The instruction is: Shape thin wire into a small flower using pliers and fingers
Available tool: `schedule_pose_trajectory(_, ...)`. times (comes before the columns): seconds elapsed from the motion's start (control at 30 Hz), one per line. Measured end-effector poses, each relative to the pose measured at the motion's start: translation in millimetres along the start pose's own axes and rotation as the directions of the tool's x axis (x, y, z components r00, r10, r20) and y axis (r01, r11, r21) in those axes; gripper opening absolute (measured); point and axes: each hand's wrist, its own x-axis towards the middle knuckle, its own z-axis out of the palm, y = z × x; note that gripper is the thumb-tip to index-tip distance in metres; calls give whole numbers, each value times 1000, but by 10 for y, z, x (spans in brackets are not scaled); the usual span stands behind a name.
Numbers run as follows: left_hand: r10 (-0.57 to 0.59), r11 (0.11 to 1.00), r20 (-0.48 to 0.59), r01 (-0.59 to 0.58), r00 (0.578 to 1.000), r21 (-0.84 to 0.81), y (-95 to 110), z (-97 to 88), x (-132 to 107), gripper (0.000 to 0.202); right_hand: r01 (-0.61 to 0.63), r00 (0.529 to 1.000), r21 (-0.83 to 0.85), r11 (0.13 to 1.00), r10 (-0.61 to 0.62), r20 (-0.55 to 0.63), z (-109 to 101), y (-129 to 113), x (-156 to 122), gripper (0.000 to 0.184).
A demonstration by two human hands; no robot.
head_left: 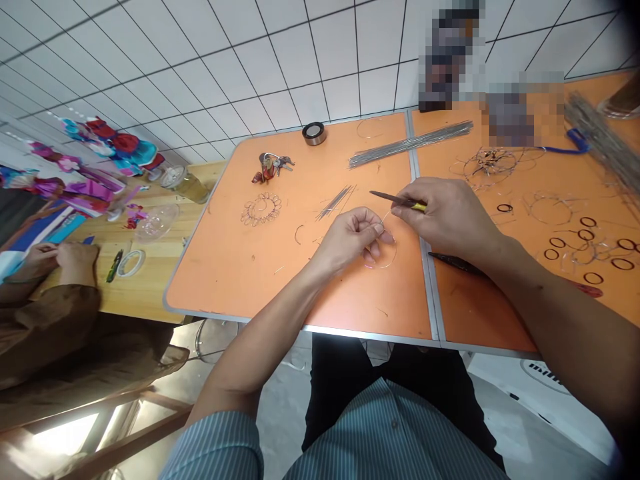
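My left hand (pixel 356 241) is closed, thumb and fingers pinching a thin wire ring (pixel 393 260) over the orange table. A loose end of the wire runs up toward my right hand (pixel 445 210). That hand is wrapped round pliers (pixel 395 198) with dark jaws and a yellow-marked handle; the jaws point left and lie above my left fingers. Whether my right fingertips also grip the wire end, I cannot tell. Left of my hands lies a flower-shaped wire piece (pixel 261 209), and short cut wires (pixel 336 202) lie just beyond my left hand.
A long bundle of straight wires (pixel 410 143), a tape roll (pixel 314 133) and keys (pixel 273 167) lie farther back. Right of my arm are several dark rings (pixel 586 235) and a wire tangle (pixel 490 163). A co-worker's hands (pixel 60 260) are at the wooden table on the left.
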Motion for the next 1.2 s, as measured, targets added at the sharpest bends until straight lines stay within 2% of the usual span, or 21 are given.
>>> schedule_pose_trajectory(0.13,-17,1000,-20,17,1000,-4,-2,-1,9,18,-113,993,167,980,107,43,-28,23,32,11)
schedule_pose_trajectory(0.27,-15,1000,-25,15,1000,-15,2,-19,22,21,-194,978,245,950,168,126,-69,88,56,13)
schedule_pose_trajectory(0.4,-14,1000,-21,14,1000,5,4,-7,21,23,-128,989,200,971,111,98,-72,96,44,10)
schedule_pose_trajectory(0.53,-8,999,-50,10,999,41,-11,23,16,19,-19,997,56,998,15,71,-40,23,12,13)
schedule_pose_trajectory(0.63,6,998,-47,-3,999,58,-28,36,18,18,-14,998,5,1000,14,55,-5,-45,-11,15)
schedule_pose_trajectory(0.9,81,997,-84,-82,993,-9,-91,33,45,16,-205,978,245,948,206,21,71,-55,0,13)
schedule_pose_trajectory(1.03,90,995,-109,-94,990,-32,-108,31,51,20,-265,963,297,917,270,24,33,-101,26,14)
schedule_pose_trajectory(1.1,87,996,-125,-91,988,-24,-103,30,49,23,-325,945,328,887,315,85,-31,-149,39,15)
schedule_pose_trajectory(1.2,80,996,-140,-84,987,-18,-78,27,40,24,-453,890,404,794,375,261,-145,-166,62,16)
